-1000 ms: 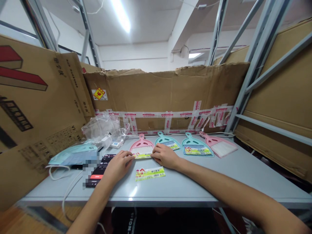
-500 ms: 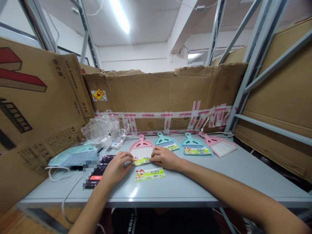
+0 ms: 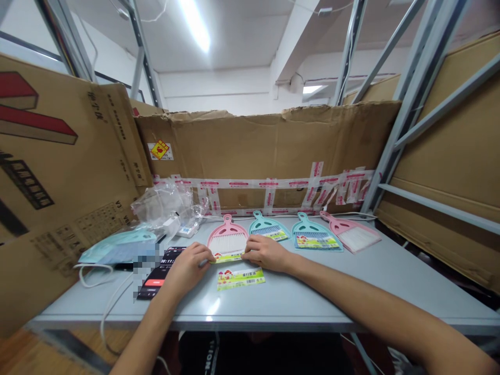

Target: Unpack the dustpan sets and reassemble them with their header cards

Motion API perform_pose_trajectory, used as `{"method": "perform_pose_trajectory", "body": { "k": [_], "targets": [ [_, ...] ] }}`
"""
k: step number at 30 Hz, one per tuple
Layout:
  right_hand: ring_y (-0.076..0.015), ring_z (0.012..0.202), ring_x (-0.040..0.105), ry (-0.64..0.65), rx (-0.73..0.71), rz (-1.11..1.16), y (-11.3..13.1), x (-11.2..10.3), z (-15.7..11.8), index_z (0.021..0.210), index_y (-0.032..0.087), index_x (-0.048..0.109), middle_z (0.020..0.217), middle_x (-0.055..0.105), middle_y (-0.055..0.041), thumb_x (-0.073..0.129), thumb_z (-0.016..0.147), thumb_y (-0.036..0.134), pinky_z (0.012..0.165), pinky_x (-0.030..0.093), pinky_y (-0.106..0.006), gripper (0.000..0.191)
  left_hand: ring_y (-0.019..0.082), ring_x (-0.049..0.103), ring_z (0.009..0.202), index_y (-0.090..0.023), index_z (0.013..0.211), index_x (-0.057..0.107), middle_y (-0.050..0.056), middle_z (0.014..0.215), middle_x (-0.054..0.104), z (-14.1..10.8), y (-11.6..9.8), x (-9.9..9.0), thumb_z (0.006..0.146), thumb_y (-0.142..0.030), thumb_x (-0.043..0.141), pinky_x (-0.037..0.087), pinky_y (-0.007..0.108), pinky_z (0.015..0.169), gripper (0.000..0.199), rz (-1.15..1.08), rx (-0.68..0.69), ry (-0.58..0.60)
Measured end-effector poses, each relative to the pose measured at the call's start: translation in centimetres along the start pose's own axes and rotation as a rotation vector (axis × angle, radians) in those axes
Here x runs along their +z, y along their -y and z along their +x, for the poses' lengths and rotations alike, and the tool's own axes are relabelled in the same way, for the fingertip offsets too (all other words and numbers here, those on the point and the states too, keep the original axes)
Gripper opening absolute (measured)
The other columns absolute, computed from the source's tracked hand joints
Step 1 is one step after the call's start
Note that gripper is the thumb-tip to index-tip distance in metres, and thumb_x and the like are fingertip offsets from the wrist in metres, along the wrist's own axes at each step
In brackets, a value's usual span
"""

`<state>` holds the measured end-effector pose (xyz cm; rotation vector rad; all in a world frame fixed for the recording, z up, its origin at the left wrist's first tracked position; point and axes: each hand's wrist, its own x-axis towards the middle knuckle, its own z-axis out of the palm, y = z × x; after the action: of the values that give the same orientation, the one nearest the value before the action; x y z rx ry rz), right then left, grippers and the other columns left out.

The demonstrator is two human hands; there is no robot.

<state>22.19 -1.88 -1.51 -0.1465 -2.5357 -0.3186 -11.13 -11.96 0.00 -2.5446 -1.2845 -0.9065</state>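
My left hand [image 3: 191,266] pinches the left end of a yellow-green printed label [image 3: 228,257], and my right hand [image 3: 266,253] has its fingers closed on the right end. The label lies across the front edge of a pink mini dustpan [image 3: 227,220] with white brush bristles [image 3: 226,242] in it. Closer to me, a second label [image 3: 241,279] with mushroom pictures rests flat on the table. Just beyond my right hand is a teal dustpan and brush [image 3: 262,221] bearing such a label, partly covered by the fingers. Another labelled teal dustpan [image 3: 307,223] sits to its right.
A pink dustpan with white bristles [image 3: 351,235] lies at the far right of the row. On the left are a phone [image 3: 158,281], a face mask [image 3: 113,247], crumpled clear plastic [image 3: 167,203] and a white cable [image 3: 111,307]. Cardboard panels [image 3: 234,146] enclose the table [image 3: 351,286].
The held label now looks flatter and straighter against the dustpan's front edge; before, it was bent. Both hands stay nearly in place, and the view has shifted slightly.
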Motion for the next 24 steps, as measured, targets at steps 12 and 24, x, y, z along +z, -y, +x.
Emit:
{"method": "perform_pose_trajectory", "body": {
  "k": [12, 24],
  "targets": [
    [-0.0234, 0.098, 0.065, -0.036, 0.019, 0.0, -0.3, 0.36, 0.31, 0.116, 0.022, 0.084, 0.102, 0.082, -0.0077, 0.066, 0.112, 0.016, 0.087, 0.052, -0.036, 0.02, 0.028, 0.074, 0.105, -0.026, 0.1, 0.085, 0.007, 0.105, 0.084, 0.12, 0.11, 0.18, 0.101, -0.015, 0.066, 0.059, 0.041, 0.094, 0.022, 0.037, -0.076, 0.045],
    [-0.0241, 0.099, 0.065, -0.041, 0.06, -0.058, -0.82, 1.04, 0.28, 0.115, 0.022, 0.084, 0.103, 0.082, -0.0088, 0.066, 0.113, 0.019, 0.085, 0.052, -0.038, 0.019, 0.028, 0.075, 0.107, -0.027, 0.104, 0.089, 0.007, 0.111, 0.086, 0.58, 0.27, 0.17, 0.103, -0.017, 0.067, 0.06, 0.042, 0.097, 0.024, 0.107, -0.056, 0.03]
  ]
}}
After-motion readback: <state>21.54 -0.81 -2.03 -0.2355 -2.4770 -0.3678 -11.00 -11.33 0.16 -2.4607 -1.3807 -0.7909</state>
